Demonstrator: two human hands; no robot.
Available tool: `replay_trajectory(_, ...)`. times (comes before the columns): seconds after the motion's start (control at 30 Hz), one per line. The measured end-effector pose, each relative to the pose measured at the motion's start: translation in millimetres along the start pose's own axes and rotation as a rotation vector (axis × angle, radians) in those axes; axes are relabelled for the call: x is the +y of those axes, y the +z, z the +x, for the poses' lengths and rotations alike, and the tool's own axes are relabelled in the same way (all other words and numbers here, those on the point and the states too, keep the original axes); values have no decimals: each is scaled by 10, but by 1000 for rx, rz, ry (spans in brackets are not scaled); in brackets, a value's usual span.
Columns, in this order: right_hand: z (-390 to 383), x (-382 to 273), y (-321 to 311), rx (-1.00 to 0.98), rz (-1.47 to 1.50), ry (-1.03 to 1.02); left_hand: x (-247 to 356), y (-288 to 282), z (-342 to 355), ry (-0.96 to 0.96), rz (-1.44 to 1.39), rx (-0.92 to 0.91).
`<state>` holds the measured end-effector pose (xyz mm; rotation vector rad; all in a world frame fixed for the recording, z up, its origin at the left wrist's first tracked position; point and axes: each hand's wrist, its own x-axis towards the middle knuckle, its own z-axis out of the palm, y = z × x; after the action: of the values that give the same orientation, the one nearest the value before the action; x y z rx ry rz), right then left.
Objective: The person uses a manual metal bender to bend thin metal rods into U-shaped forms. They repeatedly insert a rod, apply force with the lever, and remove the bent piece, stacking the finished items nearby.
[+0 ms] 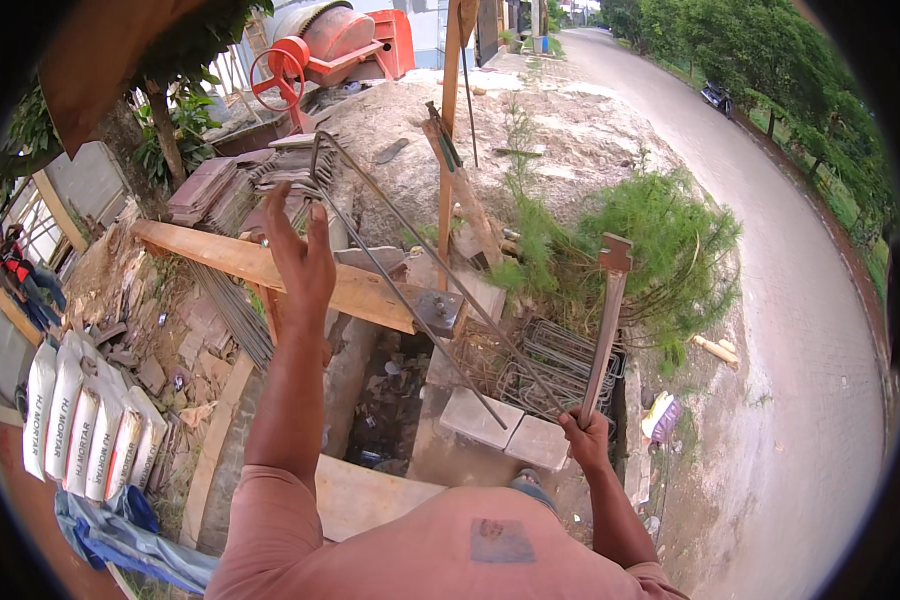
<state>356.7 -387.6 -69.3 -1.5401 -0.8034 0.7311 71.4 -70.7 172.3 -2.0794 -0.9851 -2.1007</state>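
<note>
My left hand is raised over the wooden beam, fingers stretched and apart, holding nothing. Closed round the lower end of a rusty, notched-head rebar bending bar is my right hand, at the right front. A long bent steel rod slants across the middle, folded back at its far end beyond my left hand. One leg of it reaches my right hand; whether the fingers also grip it I cannot tell. The other leg crosses a metal plate on the beam's end and stops above pale blocks.
Bent steel stirrups are piled beyond the blocks. A trench lies below the beam. White sacks stand at left, an upright post ahead, an orange cement mixer farther back. Feathery green shrubs and a paved road are at right.
</note>
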Motion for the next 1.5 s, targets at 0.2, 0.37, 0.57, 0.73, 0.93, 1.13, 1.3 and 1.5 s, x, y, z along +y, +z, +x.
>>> replay_trajectory(0.2, 217, -52, -234, -139, -47, 56, -506, 144, 714, -193, -207, -487)
replay_trajectory(0.37, 953, 249, -293, -204, -62, -86, -423, 46, 1008, -159, -345, -442)
replay_trajectory(0.57, 2336, -412, 379, -148, -116, -381, 782, -830, 1417, 457, -160, -441)
replay_trajectory(0.73, 3201, -11, 1103, -205, -61, -293, 947, -1054, 648, 604, 95, -433)
replay_trajectory(0.93, 3108, 541, 1631, -347, -140, -254, 623, -1645, -475, 320, 275, -349)
replay_trajectory(1.13, 2381, 1051, 1509, -346, -124, -172, 645, -2031, -1079, 134, 316, -356)
replay_trajectory(1.3, 1529, 1624, 1527, -289, -139, -12, 516, -2168, -1311, 13, 344, -342)
replay_trajectory(1.5, 2067, 1222, 1584, -77, -279, -319, 320, -2125, -1040, 144, 311, -339)
